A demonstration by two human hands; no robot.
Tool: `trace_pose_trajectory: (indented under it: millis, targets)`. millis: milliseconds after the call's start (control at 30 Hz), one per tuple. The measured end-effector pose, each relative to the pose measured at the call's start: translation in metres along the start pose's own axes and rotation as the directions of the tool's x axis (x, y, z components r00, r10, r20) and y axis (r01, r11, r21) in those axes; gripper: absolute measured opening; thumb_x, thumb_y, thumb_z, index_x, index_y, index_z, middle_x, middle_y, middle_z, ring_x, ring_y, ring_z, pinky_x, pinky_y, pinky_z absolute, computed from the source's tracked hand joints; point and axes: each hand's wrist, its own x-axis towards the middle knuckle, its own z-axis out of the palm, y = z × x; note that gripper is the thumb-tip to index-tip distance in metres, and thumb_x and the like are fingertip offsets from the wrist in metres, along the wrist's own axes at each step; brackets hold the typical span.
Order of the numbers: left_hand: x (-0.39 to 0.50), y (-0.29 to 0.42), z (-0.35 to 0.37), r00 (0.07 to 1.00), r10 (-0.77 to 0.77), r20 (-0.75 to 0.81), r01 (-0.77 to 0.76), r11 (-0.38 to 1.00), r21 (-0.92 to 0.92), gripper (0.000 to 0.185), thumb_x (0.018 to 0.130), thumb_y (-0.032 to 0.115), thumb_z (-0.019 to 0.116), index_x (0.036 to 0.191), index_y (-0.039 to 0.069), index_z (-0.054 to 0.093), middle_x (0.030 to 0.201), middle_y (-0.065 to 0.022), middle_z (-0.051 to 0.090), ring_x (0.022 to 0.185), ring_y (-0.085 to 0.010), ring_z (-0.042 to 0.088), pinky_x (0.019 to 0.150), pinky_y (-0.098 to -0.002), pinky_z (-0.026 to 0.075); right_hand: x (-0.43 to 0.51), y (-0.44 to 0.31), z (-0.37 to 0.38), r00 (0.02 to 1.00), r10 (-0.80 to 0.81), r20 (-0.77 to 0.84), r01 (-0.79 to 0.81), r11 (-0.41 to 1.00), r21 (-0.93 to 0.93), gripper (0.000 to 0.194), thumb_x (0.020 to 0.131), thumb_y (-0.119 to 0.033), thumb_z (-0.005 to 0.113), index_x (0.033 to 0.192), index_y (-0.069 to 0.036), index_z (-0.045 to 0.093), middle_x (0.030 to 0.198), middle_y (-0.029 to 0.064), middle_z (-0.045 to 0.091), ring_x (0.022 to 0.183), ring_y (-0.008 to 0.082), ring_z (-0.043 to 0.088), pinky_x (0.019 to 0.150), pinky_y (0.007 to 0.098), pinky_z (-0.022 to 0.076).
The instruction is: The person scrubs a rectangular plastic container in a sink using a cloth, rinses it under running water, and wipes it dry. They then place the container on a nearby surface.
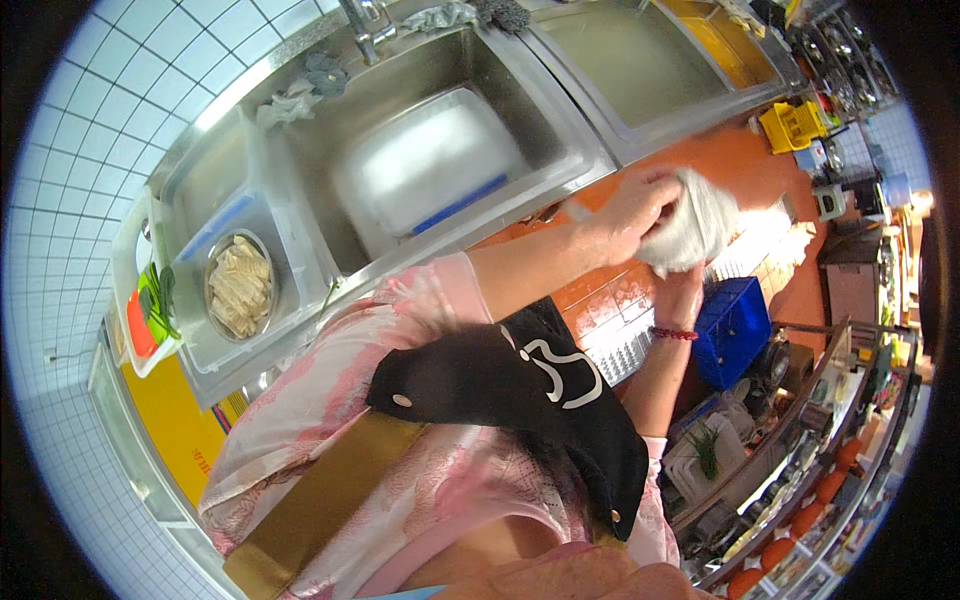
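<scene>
My left hand (634, 217) grips a whitish cloth (694, 221), held out over the tiled floor to the right of the sink. My right hand (677, 279) comes up from below into the same cloth. Its fingers are hidden by the cloth, and a red bracelet (675, 334) circles that wrist. Both cloth and hands look slightly blurred. Beside them is the stainless steel sink (525, 120). In its basin rests a translucent plastic tub or lid (442, 150) with a blue strip along one edge.
On the left counter stands a bowl of pale, ridged food pieces (240, 289), near a white container (161, 360) with green leaves. A faucet (365, 34) overhangs the sink. A blue crate (731, 334) and crowded shelving (787, 442) are at right. A yellow basket (791, 127) stands farther off.
</scene>
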Motion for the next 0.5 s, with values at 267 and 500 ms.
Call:
trace_pose_trajectory:
  millis: [267, 500]
  targets:
    - [-0.003, -0.037, -0.042, 0.957, -0.278, -0.086, 0.279, 0.96, 0.0, 0.035, 0.084, 0.034, 0.04, 0.082, 0.002, 0.054, 0.053, -0.0033, 0.05, 0.041, -0.013, 0.049, 0.038, -0.0235, 0.039, -0.003, 0.021, 0.052, 0.966, 0.063, 0.25, -0.103, 0.983, 0.151, 0.038, 0.089, -0.031, 0.041, 0.112, -0.002, 0.048, 0.058, -0.0024, 0.05, 0.046, 0.0079, 0.045, 0.043, 0.0197, 0.0369]
    - [0.023, -0.038, -0.03, 0.904, 0.328, -0.273, -0.208, 0.897, 0.39, 0.033, 0.086, 0.033, 0.048, 0.077, 0.001, 0.052, 0.056, -0.0031, 0.049, 0.046, -0.0102, 0.049, 0.041, -0.0249, 0.038, 0.002, 0.033, 0.059, 0.946, -0.025, 0.323, -0.108, 0.916, 0.388, 0.039, 0.089, -0.031, 0.04, 0.114, -0.002, 0.046, 0.075, 0.0015, 0.048, 0.064, 0.011, 0.043, 0.057, 0.0235, 0.0361]
